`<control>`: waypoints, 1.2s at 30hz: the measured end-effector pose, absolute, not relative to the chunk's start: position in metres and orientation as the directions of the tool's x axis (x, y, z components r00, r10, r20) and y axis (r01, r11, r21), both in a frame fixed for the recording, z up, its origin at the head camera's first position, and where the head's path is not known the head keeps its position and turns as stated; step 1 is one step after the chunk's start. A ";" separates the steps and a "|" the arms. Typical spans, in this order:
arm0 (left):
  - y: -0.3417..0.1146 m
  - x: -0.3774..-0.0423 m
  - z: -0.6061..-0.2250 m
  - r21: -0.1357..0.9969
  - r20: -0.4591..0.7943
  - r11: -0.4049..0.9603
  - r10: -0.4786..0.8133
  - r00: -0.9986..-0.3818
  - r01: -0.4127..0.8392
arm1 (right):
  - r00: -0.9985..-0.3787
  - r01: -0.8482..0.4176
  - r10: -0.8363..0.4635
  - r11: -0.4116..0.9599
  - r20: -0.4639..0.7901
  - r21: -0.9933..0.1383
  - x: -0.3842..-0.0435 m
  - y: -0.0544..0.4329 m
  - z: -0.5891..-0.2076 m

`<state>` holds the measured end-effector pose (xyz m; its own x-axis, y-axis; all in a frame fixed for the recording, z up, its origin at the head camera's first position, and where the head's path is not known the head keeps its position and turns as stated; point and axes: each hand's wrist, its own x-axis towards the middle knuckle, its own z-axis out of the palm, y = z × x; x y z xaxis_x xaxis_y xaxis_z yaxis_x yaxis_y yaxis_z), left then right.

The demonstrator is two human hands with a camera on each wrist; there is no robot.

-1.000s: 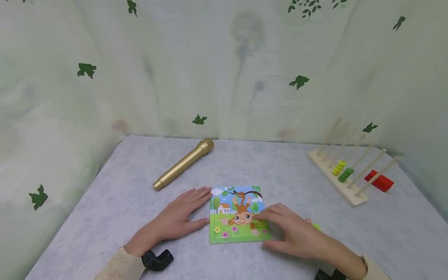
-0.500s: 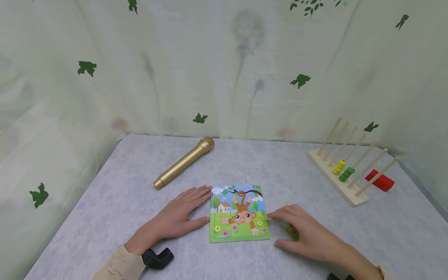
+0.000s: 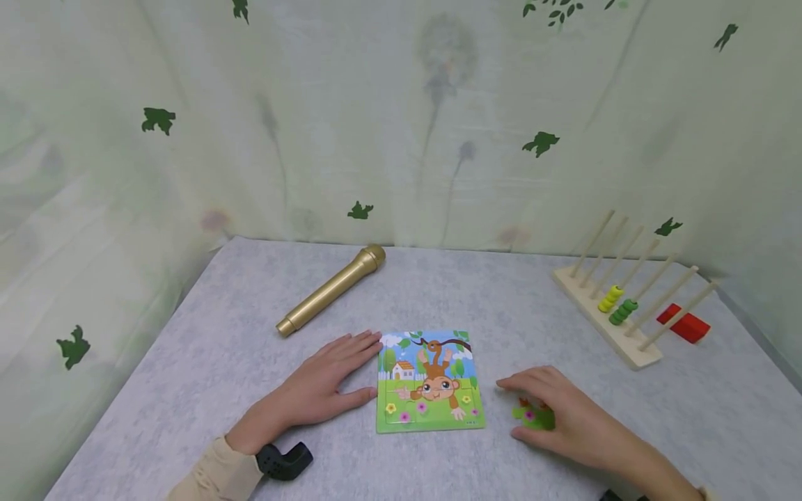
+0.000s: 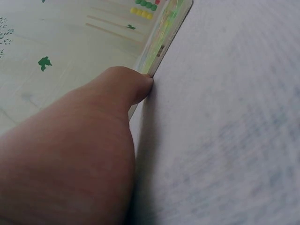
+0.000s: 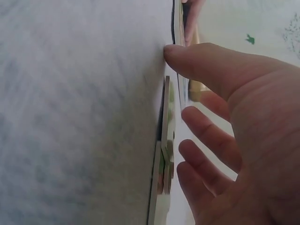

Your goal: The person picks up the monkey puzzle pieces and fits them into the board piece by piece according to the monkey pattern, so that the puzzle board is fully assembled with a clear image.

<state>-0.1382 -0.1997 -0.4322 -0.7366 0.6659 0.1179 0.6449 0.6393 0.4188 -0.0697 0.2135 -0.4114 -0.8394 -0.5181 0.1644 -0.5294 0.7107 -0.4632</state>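
Note:
A square monkey jigsaw puzzle (image 3: 431, 383) in a green-edged tray lies at the middle of the table. My left hand (image 3: 328, 383) rests flat on the table along its left side, fingertips and thumb at the edge. In the left wrist view, the thumb meets the side of the puzzle (image 4: 161, 49). To the right of the puzzle, my right hand (image 3: 557, 410) arches over loose green puzzle pieces (image 3: 534, 416), partly hidden under the palm. The right wrist view shows these pieces (image 5: 166, 122) overlapping on the table, with thumb and fingers spread apart and nothing held.
A gold toy microphone (image 3: 332, 289) lies at the back left. Toward the back right stands a wooden bead rack (image 3: 604, 316) with yellow and green beads on its pegs, and a red block (image 3: 684, 323) beside it. A leaf-patterned curtain (image 3: 313, 125) hangs behind the table.
My right hand has drawn back rightward from the puzzle's right side to over the loose pieces, uncovering the puzzle's lower right part. The left hand has stayed in place.

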 end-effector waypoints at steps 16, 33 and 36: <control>-0.199 -0.139 -0.433 0.406 0.113 0.644 0.669 -0.735 0.649 | -0.817 -0.554 -0.564 0.716 0.115 -0.425 -0.072 0.234 -0.406; -0.200 -0.139 -0.433 0.408 0.128 0.644 0.662 -0.739 0.647 | -0.855 -0.442 -0.513 0.798 -0.077 -0.410 -0.082 0.245 -0.394; -0.200 -0.139 -0.433 0.406 0.132 0.644 0.661 -0.738 0.649 | -0.858 -0.443 -0.507 0.809 -0.077 -0.385 -0.081 0.248 -0.394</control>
